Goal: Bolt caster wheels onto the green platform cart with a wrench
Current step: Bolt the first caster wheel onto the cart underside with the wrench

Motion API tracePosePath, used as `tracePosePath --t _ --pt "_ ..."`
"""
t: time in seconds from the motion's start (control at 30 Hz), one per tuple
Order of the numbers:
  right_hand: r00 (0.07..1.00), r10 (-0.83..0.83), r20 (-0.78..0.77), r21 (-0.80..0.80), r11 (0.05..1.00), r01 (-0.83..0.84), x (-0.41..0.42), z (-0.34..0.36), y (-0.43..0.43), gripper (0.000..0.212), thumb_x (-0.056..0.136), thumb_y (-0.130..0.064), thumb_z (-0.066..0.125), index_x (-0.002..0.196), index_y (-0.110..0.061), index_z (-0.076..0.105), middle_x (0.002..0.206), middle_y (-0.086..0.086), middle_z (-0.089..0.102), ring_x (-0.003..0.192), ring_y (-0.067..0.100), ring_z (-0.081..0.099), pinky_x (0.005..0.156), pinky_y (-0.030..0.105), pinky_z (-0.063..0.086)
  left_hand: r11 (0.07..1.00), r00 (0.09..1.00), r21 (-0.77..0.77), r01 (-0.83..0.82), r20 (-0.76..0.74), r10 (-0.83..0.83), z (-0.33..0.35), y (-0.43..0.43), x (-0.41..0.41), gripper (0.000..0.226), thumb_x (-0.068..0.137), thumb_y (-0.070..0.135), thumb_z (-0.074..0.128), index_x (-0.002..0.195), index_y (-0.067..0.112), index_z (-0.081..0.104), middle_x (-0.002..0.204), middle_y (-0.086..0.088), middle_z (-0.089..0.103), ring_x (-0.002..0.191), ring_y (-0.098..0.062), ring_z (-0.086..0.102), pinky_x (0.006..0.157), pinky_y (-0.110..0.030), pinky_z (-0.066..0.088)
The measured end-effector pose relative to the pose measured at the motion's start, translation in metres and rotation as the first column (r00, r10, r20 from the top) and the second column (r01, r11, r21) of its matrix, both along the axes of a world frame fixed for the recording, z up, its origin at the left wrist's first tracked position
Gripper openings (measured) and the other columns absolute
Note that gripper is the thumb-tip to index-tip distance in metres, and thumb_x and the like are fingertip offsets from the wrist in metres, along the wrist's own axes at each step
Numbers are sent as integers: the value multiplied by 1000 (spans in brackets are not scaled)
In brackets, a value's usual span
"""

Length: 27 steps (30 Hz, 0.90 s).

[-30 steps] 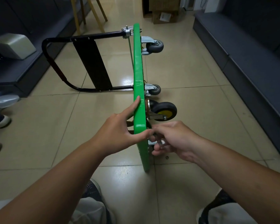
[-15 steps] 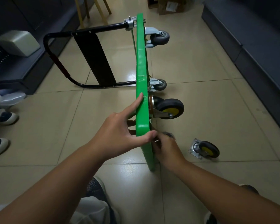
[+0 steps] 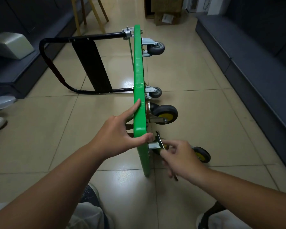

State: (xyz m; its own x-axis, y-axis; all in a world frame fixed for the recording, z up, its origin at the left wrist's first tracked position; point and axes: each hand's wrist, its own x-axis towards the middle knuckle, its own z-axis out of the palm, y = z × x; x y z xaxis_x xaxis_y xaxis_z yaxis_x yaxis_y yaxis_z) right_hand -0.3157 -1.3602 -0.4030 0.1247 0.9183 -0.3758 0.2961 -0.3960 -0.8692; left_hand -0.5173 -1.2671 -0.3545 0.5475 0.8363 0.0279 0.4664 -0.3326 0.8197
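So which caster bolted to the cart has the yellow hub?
The big black-tyred caster nearest the left hand on the green platform cart. The middle grey caster and far grey caster are smaller, with no yellow.

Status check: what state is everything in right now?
Cart: standing on edge on floor.
Handle: folded out.
Grey casters: both mounted.
Yellow caster: mounted.
Loose caster: lying on floor, unmounted.
Left hand: grips cart edge.
Right hand: holds tool at cart underside; tool type unclear.
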Motion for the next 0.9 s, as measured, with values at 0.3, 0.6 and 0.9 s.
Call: tracePosePath --t 0.3,0.6,0.9 --pt "935 -169 -312 -72 985 154 -20 35 36 37 99 -14 58 136 -16 60 69 16 62 39 17 51 42 29 51 1000 1000 -2 0 7 0 1 -3 -1 108 67 63 81 156 53 21 144 26 47 104 27 52 89 -33 61" --pt "944 -31 -327 -19 999 27 -19 19 37 21 103 -18 53 113 -14 71 72 24 63 45 26 58 43 33 52 1000 1000 -7 12 11 -11 4 -3 1 111 66 68 81 158 51 21 147 18 51 118 5 62 92 -35 61" --pt "985 66 160 348 930 -119 -12 -73 25 48 102 -23 55 146 -41 47 101 -4 72 89 11 69 78 37 60 1000 1000 -1 14 4 -14 0 -1 0 106 71 57 82 158 47 22 134 31 49 122 3 60 92 -35 61"
